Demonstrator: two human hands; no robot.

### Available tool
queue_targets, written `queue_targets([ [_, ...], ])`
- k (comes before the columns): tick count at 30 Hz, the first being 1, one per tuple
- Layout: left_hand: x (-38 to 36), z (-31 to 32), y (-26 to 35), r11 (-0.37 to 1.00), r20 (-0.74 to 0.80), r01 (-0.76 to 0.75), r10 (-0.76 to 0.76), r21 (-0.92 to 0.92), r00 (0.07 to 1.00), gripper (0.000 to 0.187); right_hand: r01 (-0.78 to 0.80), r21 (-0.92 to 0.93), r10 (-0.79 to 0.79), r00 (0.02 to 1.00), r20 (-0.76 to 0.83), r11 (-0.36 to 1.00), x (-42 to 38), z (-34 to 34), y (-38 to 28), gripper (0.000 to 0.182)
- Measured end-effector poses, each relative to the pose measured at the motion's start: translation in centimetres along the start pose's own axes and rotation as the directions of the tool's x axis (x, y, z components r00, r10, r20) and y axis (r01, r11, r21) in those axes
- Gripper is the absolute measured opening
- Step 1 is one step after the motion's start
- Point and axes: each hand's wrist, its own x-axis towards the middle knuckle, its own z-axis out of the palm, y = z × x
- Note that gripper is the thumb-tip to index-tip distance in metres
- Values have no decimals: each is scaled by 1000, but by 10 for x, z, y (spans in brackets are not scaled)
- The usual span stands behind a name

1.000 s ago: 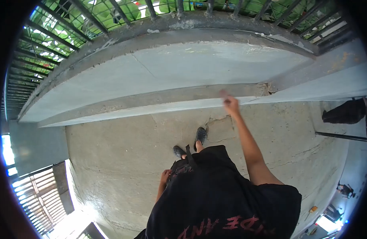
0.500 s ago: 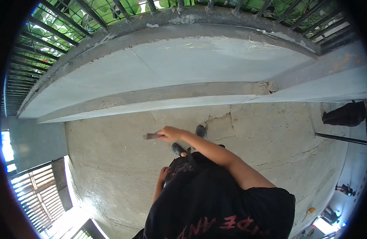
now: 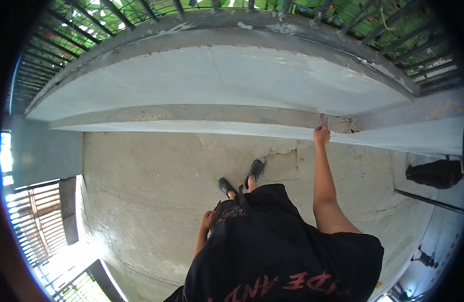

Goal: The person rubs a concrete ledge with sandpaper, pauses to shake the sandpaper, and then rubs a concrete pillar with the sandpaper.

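Note:
My right hand [image 3: 321, 135] is stretched out to the low concrete ledge [image 3: 272, 115] along the wall. Its fingers are closed round a small flat tool [image 3: 322, 120], which stands upright against the ledge near its chipped right end. Whether it is a scraper or a brush I cannot make out. Close to my waist, my left hand [image 3: 208, 220] is held beside a dark patterned bag or cloth [image 3: 227, 214]. The left fingers look curled, and what they hold, if anything, is hidden.
Above the ledge rises a pale grey wall [image 3: 232, 70], topped by a metal fence [image 3: 252, 6] with greenery behind. My dark clogs [image 3: 256, 170] stand on the cracked concrete floor [image 3: 156, 186]. At the right are a black cloth-like object [image 3: 434, 174] and a dark pole [image 3: 429, 200].
My right hand has swung from over the floor in front of me to the ledge at the right, carrying the flat tool. The left hand stays near my waist. My view has shifted slightly.

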Motion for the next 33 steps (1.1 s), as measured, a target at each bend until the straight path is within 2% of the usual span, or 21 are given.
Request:
queue_targets([
  [3, -7, -1, -7, 999, -40, -8, 6, -50, 999, 22, -55, -215, 102, 971, 217, 975, 3, 68, -19, 26],
  [6, -25, 5, -1, 994, -100, 10, -21, -107, 995, 21, 44, -356, 15, 987, 160, 933, -40, 122, -99, 37],
  [7, -28, 6, -1, 986, -112, 25, -44, -165, 993, 21, 208, -304, -119, 951, 284, 930, -75, 94, -148, 25],
  [8, -29, 6, -5, 985, -119, 23, -44, -169, 992, 21, 66, 35, -74, 911, 406, 997, -105, 102, -184, 23],
  [9, -31, 6, -14, 991, -128, 0, -17, -136, 992, 22, 243, 235, -315, 882, 350, 941, -155, 81, -223, 22],
  [10, -33, 7, -20, 995, -134, -22, 8, -102, 991, 22, 543, 418, -664, 709, 237, 729, -202, 88, -243, 18],
  [11, -35, 7, -20, 994, -137, -21, 6, -104, 991, 22, 498, 716, -871, 323, 371, 490, -235, 65, -268, 20],
  [12, -39, 8, -18, 993, -140, -33, 17, -116, 990, 22, 439, 832, -896, -119, 429, 340, -271, 63, -289, 34],
  [13, -41, 10, -18, 991, -142, -46, 28, -129, 989, 23, 430, 900, -912, -336, 233, 71, -302, 45, -306, 31],
  [14, -36, 8, -26, 990, -142, -47, 28, -134, 989, 23, 362, 917, -928, -373, -24, -169, -319, 20, -313, 30],
  [15, -29, 5, -35, 977, -121, -16, -10, -214, 993, 23, 362, 916, -926, -378, -24, -171, -331, 16, -313, 30],
  [17, -25, 6, -39, 954, -103, 13, -46, -300, 994, 23, 288, 947, -967, -246, -66, -138, -345, 13, -312, 28],
  [21, -23, 9, -11, 989, -128, -22, 3, -148, 992, 23, 288, 924, -958, -64, 280, 251, -273, 17, -264, 20],
  [24, -15, 9, 4, 997, -88, -28, 21, -76, 996, 23, 268, 885, -885, 383, 265, 381, -194, 37, -172, 16],
  [25, -15, 10, 9, 998, -85, -12, 7, -58, 996, 23, 236, 756, -754, 465, 464, 611, -160, 41, -132, 16],
  [27, -3, 7, 4, 997, -47, -26, 22, -77, 999, 23, 402, 633, -587, 803, 104, 662, -105, 34, -64, 13],
  [28, 2, 4, -1, 994, -39, -38, 34, -103, 999, 23, 380, 439, -474, 872, 123, 814, -77, 13, -39, 13],
  [29, 6, 3, -2, 993, -27, -47, 44, -108, 999, 23, 274, 336, -339, 929, 149, 901, -54, -9, -21, 13],
  [30, 8, 2, 0, 993, -22, -48, 46, -105, 999, 23, 341, 226, -323, 939, -117, 912, -31, 1, 8, 16],
  [32, 9, 2, 4, 998, -8, -49, 49, -44, 999, 22, 136, -54, -139, 989, -48, 989, -3, -21, 19, 22],
  [33, 10, 3, 6, 998, -7, -49, 49, -42, 999, 22, 134, -54, -137, 989, -48, 989, 3, -20, 18, 22],
])
